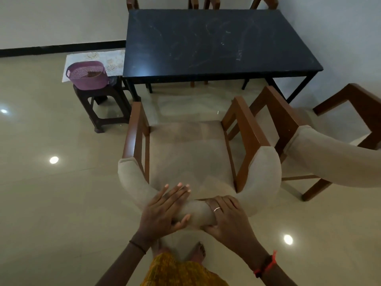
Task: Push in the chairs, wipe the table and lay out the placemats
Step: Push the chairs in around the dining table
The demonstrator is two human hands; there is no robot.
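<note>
At ten o'clock from the person, a purple woven basket (86,75) sat on a dark stool (107,112); something brown showed inside it, too small to identify. A pale patterned cloth (97,58) lay behind the basket, just beside the table's left end. The dark table (216,42) stood at twelve o'clock, its top smeared with pale streaks, with chair backs (132,3) showing past its far edge. The nearest chair (185,153) faced the table, its seat front apart from the table's near edge with bare floor between. The left hand (165,211) lay across the top of the padded back, fingers straight and spread, thumb against the rear face. The right hand (228,217) gripped the same pad, fingers curled over its top. A second chair (329,157) stood at two o'clock, angled, close beside the first.
</note>
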